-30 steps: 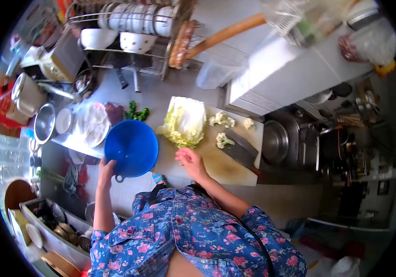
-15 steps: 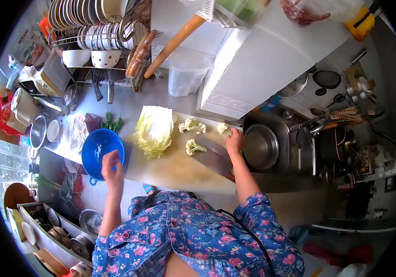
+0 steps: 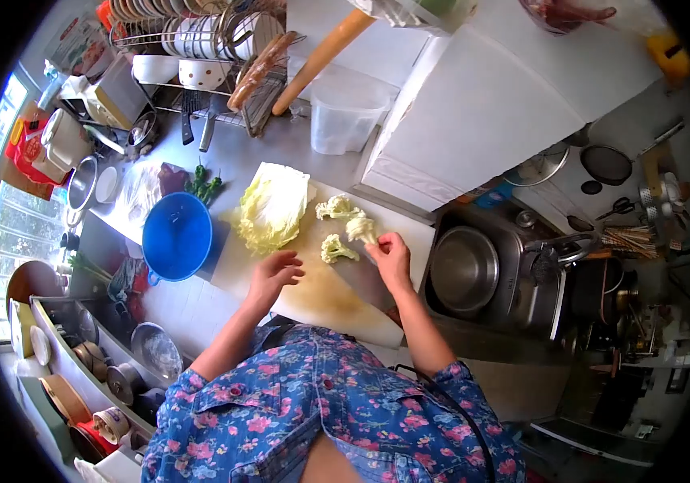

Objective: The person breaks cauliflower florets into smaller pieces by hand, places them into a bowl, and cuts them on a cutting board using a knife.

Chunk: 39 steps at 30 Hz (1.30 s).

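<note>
My right hand (image 3: 391, 259) pinches a cauliflower floret (image 3: 360, 227) by its stem above the cutting board (image 3: 313, 302). Over the board's left part, my left hand (image 3: 276, 278) is open and holds nothing, its fingers stretched toward the right. Two other pieces lie close by: an upper cauliflower floret (image 3: 333, 207) and a lower cauliflower floret (image 3: 337, 249). A pale napa cabbage (image 3: 274, 205) rests at the back left of the board. Beneath my right hand lies a wide-bladed knife (image 3: 370, 282), partly covered by the hand and forearm.
Left of the board sits a blue plastic basin (image 3: 177, 235), with green peppers (image 3: 203, 185) behind it. A metal basin (image 3: 465, 270) stands in the sink (image 3: 526, 278) at the right. A dish rack (image 3: 268, 101) and a clear plastic container (image 3: 348, 121) are at the back.
My left hand has moved right, from over the blue basin to over the board. My right hand has brought the floret leftward, near the other two. The camera view has shifted slightly.
</note>
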Each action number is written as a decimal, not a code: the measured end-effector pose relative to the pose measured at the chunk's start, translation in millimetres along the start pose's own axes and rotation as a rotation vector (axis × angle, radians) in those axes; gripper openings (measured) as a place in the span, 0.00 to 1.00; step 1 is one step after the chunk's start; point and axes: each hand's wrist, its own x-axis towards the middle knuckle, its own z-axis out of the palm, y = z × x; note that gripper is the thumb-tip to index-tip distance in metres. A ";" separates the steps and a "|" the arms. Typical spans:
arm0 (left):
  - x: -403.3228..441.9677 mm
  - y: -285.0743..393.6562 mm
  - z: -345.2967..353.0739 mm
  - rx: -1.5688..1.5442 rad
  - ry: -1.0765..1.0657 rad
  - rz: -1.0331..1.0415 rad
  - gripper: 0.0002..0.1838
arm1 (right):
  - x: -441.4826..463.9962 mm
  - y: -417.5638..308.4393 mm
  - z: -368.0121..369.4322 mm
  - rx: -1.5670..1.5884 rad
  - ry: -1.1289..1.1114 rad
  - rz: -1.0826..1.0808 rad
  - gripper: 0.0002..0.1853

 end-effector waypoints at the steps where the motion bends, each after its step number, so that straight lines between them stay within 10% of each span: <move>1: 0.4 10.6 5.9 -0.091 -0.018 -0.056 0.26 | -12.4 -21.1 3.6 0.069 -0.039 0.003 0.15; 23: -4.1 9.1 -54.6 -0.568 -0.386 -0.062 0.27 | -73.6 -124.1 79.9 0.233 -0.370 0.034 0.06; 39: -30.6 25.7 -68.9 -0.446 -0.088 -0.030 0.23 | -92.8 -135.2 132.8 -0.102 -0.164 -0.387 0.07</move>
